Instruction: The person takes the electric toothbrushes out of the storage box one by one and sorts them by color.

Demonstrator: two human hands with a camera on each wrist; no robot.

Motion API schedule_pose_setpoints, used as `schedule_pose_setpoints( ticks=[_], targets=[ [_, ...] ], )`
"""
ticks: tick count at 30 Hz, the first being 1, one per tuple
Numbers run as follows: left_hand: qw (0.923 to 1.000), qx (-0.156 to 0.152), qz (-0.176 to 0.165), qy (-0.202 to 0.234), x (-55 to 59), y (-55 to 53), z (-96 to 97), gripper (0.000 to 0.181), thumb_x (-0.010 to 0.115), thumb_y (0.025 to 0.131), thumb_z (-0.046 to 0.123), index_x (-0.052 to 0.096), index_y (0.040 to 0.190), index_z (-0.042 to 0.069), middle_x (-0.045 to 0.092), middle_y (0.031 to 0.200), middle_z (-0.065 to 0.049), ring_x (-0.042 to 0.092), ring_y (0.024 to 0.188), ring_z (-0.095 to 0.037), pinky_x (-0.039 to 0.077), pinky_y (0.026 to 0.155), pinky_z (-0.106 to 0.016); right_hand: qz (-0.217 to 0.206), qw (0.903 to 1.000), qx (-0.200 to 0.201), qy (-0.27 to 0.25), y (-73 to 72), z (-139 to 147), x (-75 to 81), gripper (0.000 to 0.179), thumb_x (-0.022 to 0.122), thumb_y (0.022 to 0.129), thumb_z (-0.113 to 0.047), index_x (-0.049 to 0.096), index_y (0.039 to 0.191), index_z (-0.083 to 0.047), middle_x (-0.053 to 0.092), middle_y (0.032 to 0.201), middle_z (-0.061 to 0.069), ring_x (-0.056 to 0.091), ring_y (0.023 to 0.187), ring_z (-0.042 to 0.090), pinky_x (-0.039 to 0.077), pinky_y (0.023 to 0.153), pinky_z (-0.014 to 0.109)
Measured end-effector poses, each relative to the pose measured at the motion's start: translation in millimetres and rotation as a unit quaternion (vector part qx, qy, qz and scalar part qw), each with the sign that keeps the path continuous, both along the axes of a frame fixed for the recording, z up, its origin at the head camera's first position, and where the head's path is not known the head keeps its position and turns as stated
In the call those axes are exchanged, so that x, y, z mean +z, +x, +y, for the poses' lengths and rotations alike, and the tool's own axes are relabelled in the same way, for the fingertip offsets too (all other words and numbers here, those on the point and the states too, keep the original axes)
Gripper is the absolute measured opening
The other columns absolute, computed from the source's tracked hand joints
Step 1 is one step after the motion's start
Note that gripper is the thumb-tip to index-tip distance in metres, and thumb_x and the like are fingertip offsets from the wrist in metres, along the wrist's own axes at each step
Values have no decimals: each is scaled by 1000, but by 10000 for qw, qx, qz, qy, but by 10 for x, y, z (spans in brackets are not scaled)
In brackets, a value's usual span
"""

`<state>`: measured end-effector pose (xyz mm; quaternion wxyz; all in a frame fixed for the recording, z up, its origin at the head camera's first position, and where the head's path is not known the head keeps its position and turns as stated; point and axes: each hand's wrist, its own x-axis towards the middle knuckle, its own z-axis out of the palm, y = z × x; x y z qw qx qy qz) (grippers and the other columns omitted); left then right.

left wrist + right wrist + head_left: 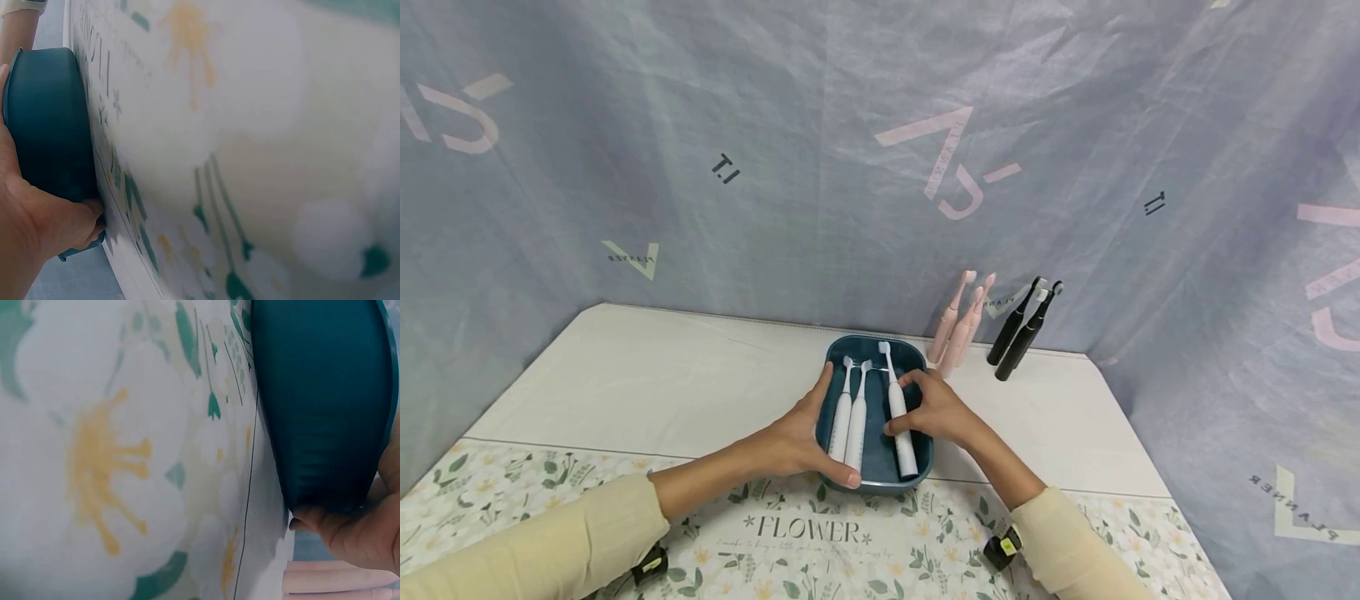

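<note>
A dark teal plastic bin point(880, 485) sits at the middle of the table, with three white electric toothbrushes in it. Two of these, the left toothbrush point(841, 425) and the middle toothbrush point(856, 433), lie side by side; the right toothbrush point(898, 404) slants apart from them. My left hand point(793, 437) grips the bin's left side, thumb at the near rim. Over the right wall, my right hand point(940, 408) holds the bin, its thumb and index finger inside against the right toothbrush. In the right wrist view, other fingers point(337, 531) touch the bin's outer wall.
Behind the bin to the right stand several pink electric toothbrushes point(955, 337). Beside them are three black electric toothbrushes point(1018, 342). A flowered cloth point(805, 550) covers the table's near part, and a grey-blue curtain point(790, 167) hangs behind.
</note>
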<state>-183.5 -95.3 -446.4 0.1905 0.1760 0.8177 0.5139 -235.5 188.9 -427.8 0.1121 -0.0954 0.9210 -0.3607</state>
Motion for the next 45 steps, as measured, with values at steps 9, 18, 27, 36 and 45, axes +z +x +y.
schedule_pose_setpoints(
  ticks=[9,18,27,36,45],
  targets=[
    [10000,-5,-8,52,-7,-4,-4,179,111,66,52,-27,178,31,-15,190,-17,-6,177,-46,15,138,-75,589,9979,-202,-187,53,20,23,70,99,83,-30,67,141,-6,46,173,27,49,158,49,46,124,69],
    [10000,20,-6,90,-13,-4,-6,179,112,66,51,-25,179,32,-15,190,-15,-7,178,-43,14,139,-74,983,9902,-386,-919,137,63,71,61,96,89,-22,68,139,0,40,177,25,44,163,48,53,121,66],
    [10000,31,-5,55,-3,-3,-9,178,111,66,51,-25,179,32,-13,191,-17,-6,177,-46,16,137,-77,1220,9820,-735,-1240,211,130,117,51,95,92,-29,73,133,-10,69,150,14,62,150,43,56,120,60],
    [10000,27,56,52,-10,1,1,180,112,63,52,-24,179,32,-14,191,-13,-7,178,-42,14,139,-74,1465,9719,-841,-1640,224,191,152,41,95,93,-20,75,127,-8,81,117,15,81,116,31,65,109,43],
    [9997,-17,103,235,-12,-9,9,180,113,64,47,-24,179,28,-16,191,-11,-8,178,-40,12,140,-73,1188,9624,-737,-2330,232,280,221,41,90,98,-16,73,133,-2,81,125,21,79,104,10,62,93,20]
  ],
)
